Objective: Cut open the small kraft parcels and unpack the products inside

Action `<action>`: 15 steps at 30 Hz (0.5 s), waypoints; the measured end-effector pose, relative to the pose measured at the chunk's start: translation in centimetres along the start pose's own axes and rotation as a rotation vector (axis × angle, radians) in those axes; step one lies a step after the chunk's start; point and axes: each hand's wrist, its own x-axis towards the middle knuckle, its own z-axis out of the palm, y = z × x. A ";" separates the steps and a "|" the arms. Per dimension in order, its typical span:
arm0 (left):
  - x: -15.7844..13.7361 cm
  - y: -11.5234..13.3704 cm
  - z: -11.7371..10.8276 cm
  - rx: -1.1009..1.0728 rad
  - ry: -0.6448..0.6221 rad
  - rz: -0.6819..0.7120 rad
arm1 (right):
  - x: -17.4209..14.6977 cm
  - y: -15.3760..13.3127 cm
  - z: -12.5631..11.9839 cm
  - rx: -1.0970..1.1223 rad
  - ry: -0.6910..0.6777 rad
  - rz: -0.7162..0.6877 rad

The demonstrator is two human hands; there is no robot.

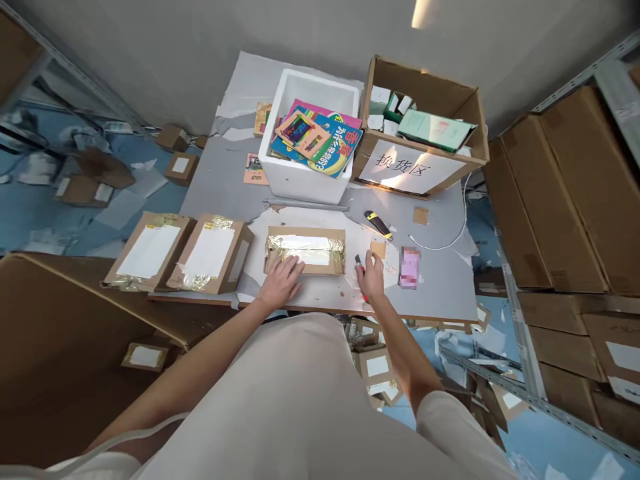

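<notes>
My left hand (281,280) lies on the front left of a small cardboard box (336,267), its fingers stretched out over the top. Shiny tape and white paper strips cover the upper face of that box. To its right, my right hand (371,279) is closed around a red box cutter (359,262) with a dark tip; most of its handle is hidden by the fingers. Beyond that hand a yellow-and-black utility knife (379,225) lies on the table. A pink pack (410,268), partly blurred, sits right of my right hand.
Two taped boxes (150,250) with white labels stand at the table's (210,180) left edge. At the back are a white foam box (305,183) of books and a carton (450,175) holding smaller boxes. A white cable (450,244) curves at right. Shelves with cartons (560,207) flank the table.
</notes>
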 end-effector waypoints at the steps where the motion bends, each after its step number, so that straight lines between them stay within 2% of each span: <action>1: 0.1 0.0 0.1 -0.004 -0.002 -0.014 | 1.0 -1.1 -1.0 0.022 0.063 -0.109; 2: 0.1 -0.1 0.2 -0.008 -0.005 -0.026 | 2.0 -2.4 -1.9 0.026 0.080 -0.236; 5: 0.3 -0.1 0.4 -0.017 -0.023 -0.043 | 4.8 -6.4 -3.8 -0.067 -0.029 -0.558; 8: 0.3 -0.1 0.6 -0.010 -0.037 -0.051 | 7.1 -8.5 -4.9 -0.145 -0.179 -0.725; 11: 0.1 0.0 0.7 0.002 -0.051 -0.068 | 10.0 -8.6 -5.8 -0.095 -0.244 -0.677; 15: -0.2 0.1 0.7 0.013 -0.074 -0.056 | 14.9 -8.1 -5.6 0.073 -0.200 -0.562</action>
